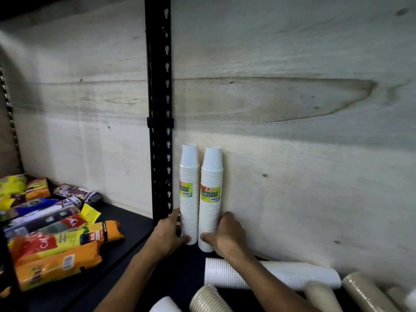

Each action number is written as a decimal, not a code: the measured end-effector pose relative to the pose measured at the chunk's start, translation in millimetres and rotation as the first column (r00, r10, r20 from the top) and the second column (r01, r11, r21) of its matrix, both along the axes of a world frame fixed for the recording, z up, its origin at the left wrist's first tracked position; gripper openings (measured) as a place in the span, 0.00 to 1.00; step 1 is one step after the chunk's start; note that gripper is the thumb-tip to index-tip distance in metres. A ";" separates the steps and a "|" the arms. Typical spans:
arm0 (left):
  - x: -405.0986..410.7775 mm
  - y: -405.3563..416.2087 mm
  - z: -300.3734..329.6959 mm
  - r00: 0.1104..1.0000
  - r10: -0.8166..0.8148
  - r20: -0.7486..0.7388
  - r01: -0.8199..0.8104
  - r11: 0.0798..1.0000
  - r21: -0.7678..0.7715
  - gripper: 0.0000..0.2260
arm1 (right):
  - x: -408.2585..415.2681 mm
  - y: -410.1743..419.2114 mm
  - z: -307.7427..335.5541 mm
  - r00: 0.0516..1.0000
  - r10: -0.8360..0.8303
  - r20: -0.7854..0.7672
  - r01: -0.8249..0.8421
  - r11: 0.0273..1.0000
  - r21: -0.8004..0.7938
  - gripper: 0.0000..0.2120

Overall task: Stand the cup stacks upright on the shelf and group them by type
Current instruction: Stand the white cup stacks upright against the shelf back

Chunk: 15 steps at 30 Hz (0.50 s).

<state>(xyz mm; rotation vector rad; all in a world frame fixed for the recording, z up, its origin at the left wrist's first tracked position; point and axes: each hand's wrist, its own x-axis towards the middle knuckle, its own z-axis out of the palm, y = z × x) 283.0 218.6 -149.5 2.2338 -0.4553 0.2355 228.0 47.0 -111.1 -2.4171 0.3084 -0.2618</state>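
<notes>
Two white cup stacks stand upright side by side against the wooden back wall, each with a green and yellow label. My left hand (169, 235) grips the base of the left stack (189, 190). My right hand (225, 236) grips the base of the right stack (211, 194). A longer white stack (292, 275) lies on its side on the dark shelf (180, 273) behind my right forearm. Several beige cup stacks lie at the bottom, one near the middle (208, 299) and one at the right (364, 291).
A black perforated upright post (158, 109) stands just left of the standing stacks. Left of it, a pile of orange, yellow and red bag rolls (56, 239) covers the neighbouring shelf bay. The wooden wall runs on to the right of the standing stacks.
</notes>
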 end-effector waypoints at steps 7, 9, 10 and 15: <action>5.4 6.1 -4.6 0.998 -0.059 -0.024 0.058 0.998 -0.019 0.34 | -9.0 -0.6 0.2 0.995 0.098 -0.016 -0.099 0.994 -0.053 0.28; 4.8 5.7 -5.3 0.998 -0.065 -0.017 0.065 0.998 -0.009 0.34 | -9.9 -1.6 -0.4 0.996 0.085 -0.011 -0.086 0.995 -0.054 0.27; 5.0 5.4 -5.8 0.998 -0.064 -0.011 0.064 0.998 -0.001 0.34 | -10.0 -2.9 -0.4 0.997 0.074 -0.010 -0.074 0.995 -0.063 0.26; 7.4 2.5 -7.2 0.998 -0.066 -0.007 0.066 0.998 0.002 0.34 | -6.8 -11.2 -1.5 1.000 0.026 -0.005 -0.026 0.994 -0.102 0.26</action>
